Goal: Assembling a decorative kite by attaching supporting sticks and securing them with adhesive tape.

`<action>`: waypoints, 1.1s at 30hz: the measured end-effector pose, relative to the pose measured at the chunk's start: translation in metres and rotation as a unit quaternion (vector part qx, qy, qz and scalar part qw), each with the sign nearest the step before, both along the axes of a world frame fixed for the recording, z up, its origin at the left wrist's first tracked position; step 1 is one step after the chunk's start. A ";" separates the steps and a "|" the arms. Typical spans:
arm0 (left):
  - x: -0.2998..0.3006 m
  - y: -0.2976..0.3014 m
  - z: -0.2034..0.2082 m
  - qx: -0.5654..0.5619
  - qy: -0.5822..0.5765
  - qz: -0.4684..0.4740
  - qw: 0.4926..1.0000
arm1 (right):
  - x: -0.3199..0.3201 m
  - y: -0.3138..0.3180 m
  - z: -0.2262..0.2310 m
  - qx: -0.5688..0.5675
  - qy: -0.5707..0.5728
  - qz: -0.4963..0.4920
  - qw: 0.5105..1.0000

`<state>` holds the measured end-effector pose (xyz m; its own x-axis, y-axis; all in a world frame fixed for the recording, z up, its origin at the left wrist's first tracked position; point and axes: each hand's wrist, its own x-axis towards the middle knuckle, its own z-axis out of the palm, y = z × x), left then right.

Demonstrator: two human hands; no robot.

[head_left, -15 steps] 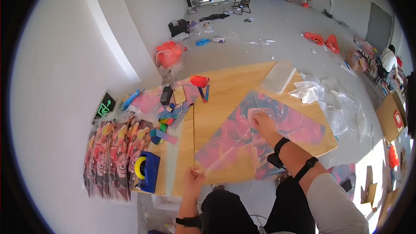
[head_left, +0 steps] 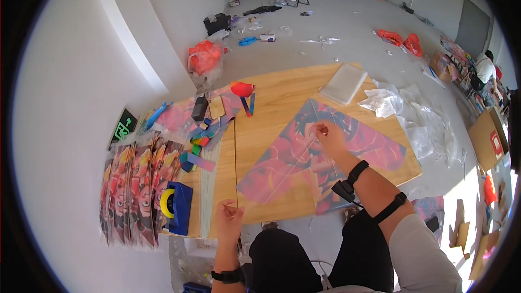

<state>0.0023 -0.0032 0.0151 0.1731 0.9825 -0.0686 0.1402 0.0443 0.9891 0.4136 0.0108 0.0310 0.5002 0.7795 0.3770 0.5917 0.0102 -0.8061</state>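
Sheet (head_left: 315, 164) is lying on the table (head_left: 279, 82), its near end reaching the front edge. Right hand (head_left: 328, 135) is hovering at or touching its upper middle, fingers curling; left hand (head_left: 230, 220) is sitting by its left corner, fingers bunching. Can't tell if either is gripping. Risk: the wrist box (head_left: 343, 190), hanging low, could be snagging and shifting the sheet.

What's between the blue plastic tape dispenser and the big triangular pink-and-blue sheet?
In the head view: thin, straight pale strips, then bare wooden tabletop, with the left hand near its front edge.
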 end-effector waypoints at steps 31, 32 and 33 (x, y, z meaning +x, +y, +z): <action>0.165 -0.016 -0.046 0.350 0.121 -0.227 0.901 | 0.022 -0.276 0.090 0.107 0.151 -0.157 0.970; 0.167 -0.014 -0.051 0.350 0.138 -0.239 0.895 | 0.022 -0.272 0.093 0.105 0.148 -0.151 0.972; 0.170 -0.014 -0.054 0.349 0.136 -0.236 0.897 | 0.021 -0.270 0.095 0.107 0.157 -0.157 0.969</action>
<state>0.1720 -0.0171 -0.0388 0.6503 0.6250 0.4319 0.2205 -0.6993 0.6800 0.4344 -0.2589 0.1264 0.8165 0.4907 0.3043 0.3192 0.0556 -0.9460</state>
